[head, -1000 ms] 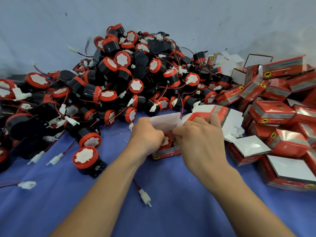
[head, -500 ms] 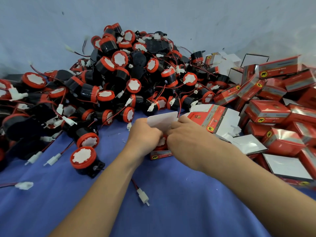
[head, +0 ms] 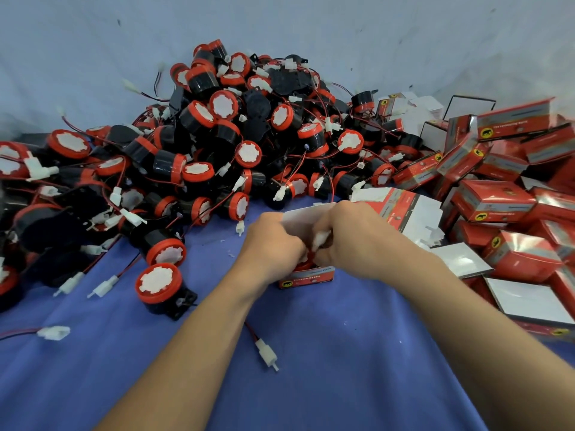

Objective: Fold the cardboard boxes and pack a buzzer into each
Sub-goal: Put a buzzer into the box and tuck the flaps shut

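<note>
Box: the small red printed cardboard box (head: 306,276) stands on the blue cloth (head: 311,384) between both hands, mouth up. Its white lid flap (head: 306,214) is raised behind the knuckles.
Buzzer: a round black buzzer with a red rim (head: 306,259) sits inside, mostly hidden by fingers.
Left hand: the left hand (head: 273,241) curls around the box's left side, likely steadying it against the push.
Right hand: the right hand (head: 351,244) pinches a white plastic connector (head: 320,239) at the mouth, apparently tucking the lead in so the flap can close.
Around: a heap of loose buzzers (head: 236,135) lies behind, flat box blanks (head: 404,209) just to the right, and filled red boxes (head: 497,197) farther right.
In the way: a stray white plug on a red wire (head: 266,353) lies near the left forearm, apart from the box.
</note>
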